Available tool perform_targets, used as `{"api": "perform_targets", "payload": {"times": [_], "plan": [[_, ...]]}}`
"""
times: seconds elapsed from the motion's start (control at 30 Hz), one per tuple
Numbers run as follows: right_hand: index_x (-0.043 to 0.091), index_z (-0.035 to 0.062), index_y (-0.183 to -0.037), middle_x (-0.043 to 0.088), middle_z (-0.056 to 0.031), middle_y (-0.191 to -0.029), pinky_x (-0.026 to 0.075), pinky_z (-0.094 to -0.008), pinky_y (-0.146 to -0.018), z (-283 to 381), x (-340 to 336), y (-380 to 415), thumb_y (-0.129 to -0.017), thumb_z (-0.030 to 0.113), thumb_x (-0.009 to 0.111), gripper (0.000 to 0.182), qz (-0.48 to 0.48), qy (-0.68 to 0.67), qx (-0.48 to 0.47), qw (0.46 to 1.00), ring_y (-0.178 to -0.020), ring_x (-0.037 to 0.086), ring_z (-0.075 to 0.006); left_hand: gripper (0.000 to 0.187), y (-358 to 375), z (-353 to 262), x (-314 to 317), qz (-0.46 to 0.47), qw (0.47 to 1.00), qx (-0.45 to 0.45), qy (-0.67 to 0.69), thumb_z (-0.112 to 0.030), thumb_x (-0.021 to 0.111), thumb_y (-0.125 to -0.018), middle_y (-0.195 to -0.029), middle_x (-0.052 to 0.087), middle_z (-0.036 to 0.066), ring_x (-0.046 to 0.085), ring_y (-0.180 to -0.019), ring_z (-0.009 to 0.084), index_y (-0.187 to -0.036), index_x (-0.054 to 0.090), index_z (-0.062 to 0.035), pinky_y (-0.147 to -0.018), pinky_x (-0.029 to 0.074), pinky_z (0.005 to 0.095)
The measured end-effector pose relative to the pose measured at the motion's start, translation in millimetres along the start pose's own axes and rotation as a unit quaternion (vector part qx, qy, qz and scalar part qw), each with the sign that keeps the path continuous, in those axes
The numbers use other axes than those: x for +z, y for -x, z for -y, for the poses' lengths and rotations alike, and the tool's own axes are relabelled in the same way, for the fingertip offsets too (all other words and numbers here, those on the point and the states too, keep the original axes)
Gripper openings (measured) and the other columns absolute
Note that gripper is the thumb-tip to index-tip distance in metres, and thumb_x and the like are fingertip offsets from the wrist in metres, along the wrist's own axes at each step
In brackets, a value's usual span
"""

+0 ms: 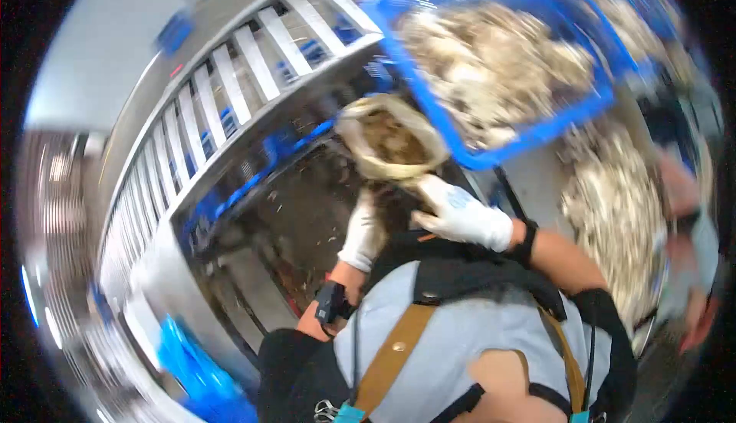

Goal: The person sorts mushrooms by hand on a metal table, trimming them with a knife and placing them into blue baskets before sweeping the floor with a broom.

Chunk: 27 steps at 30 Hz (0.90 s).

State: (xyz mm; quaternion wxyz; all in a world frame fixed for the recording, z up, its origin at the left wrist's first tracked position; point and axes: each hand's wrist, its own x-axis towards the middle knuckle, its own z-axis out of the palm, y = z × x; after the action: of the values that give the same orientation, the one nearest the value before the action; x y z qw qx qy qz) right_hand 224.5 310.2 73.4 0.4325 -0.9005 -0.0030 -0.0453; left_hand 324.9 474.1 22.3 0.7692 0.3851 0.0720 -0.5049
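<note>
A pale, open-mouthed sack with brown loose contents is in front of me, its opening facing up toward me. My right hand, in a white glove, reaches its near right rim; the fingertips close on the rim while the thumb sits lower and apart. My left hand, also white-gloved, is just below the sack's near side. Its fingers are smeared by motion and partly lost in shadow, so their grip does not show. To the sack's right stands a blue crate heaped with pale, brownish-white pieces.
A metal frame with slats curves along the far side. More pale pieces are piled at right, near another person's arm. A blue plastic bag hangs at lower left. Dark flooring with scraps shows below the frame.
</note>
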Motion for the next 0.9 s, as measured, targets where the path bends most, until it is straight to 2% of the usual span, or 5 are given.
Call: {"api": "perform_targets", "payload": {"times": [0.37,0.57,0.7,0.83,0.9], "plan": [[0.051,-0.0005,-0.111,0.053,-0.0247,-0.108,0.05,-0.0424,-0.081,74.2,164.3,-55.0,-0.073,0.012,0.07,0.044,0.359,-0.114,-0.207,0.903,-0.095,0.059,-0.0387,0.045,132.2,41.1,-92.4,-0.285,0.915,0.254,0.134,-0.046,0.058,-0.092,-0.102,0.065,0.003,0.06,-0.094,0.0149,-0.114,0.061,-0.0063,-0.086,0.048,0.0332],[0.05,0.0012,-0.121,0.051,-0.0233,-0.124,0.049,-0.0406,-0.09,119.9,231.5,-102.5,-0.078,0.016,0.068,0.048,0.368,-0.097,-0.325,0.866,-0.109,0.055,-0.0393,0.037,270.0,-37.7,-246.6,-0.589,0.693,0.411,-0.067,-0.014,0.054,-0.089,-0.108,0.057,0.005,0.054,-0.091,0.0169,-0.124,0.05,-0.0032,-0.079,0.047,0.033],[0.05,-0.0006,-0.12,0.052,-0.0238,-0.124,0.046,-0.0403,-0.095,74.5,234.2,-127.6,-0.08,0.014,0.066,0.046,0.363,-0.021,-0.235,0.901,-0.112,0.054,-0.039,0.067,402.9,-59.1,-462.0,-0.844,0.3,0.186,-0.404,-0.01,0.055,-0.08,-0.127,0.052,0.025,0.058,-0.102,0.0348,-0.142,0.032,0.0011,-0.092,0.045,0.043],[0.051,-0.0004,-0.117,0.054,-0.0222,-0.117,0.046,-0.0401,-0.094,14.8,215.2,-118.2,-0.079,0.01,0.065,0.042,0.325,0.03,-0.112,0.939,-0.109,0.054,-0.0384,0.069,460.4,-113.8,-474.1,-0.87,0.306,-0.201,-0.329,-0.022,0.052,-0.084,-0.12,0.057,0.02,0.058,-0.108,0.0368,-0.148,0.027,-0.0167,-0.09,0.045,0.0517],[0.051,-0.001,-0.117,0.055,-0.0216,-0.113,0.046,-0.039,-0.091,1.7,200.2,-113.6,-0.079,0.009,0.065,0.041,0.333,0.055,-0.026,0.941,-0.104,0.056,-0.0371,0.058,495.4,-55.4,-569.8,-0.787,0.445,-0.264,-0.336,-0.024,0.052,-0.081,-0.121,0.058,0.022,0.058,-0.109,0.0381,-0.137,0.044,-0.0127,-0.092,0.046,0.0486]]}}
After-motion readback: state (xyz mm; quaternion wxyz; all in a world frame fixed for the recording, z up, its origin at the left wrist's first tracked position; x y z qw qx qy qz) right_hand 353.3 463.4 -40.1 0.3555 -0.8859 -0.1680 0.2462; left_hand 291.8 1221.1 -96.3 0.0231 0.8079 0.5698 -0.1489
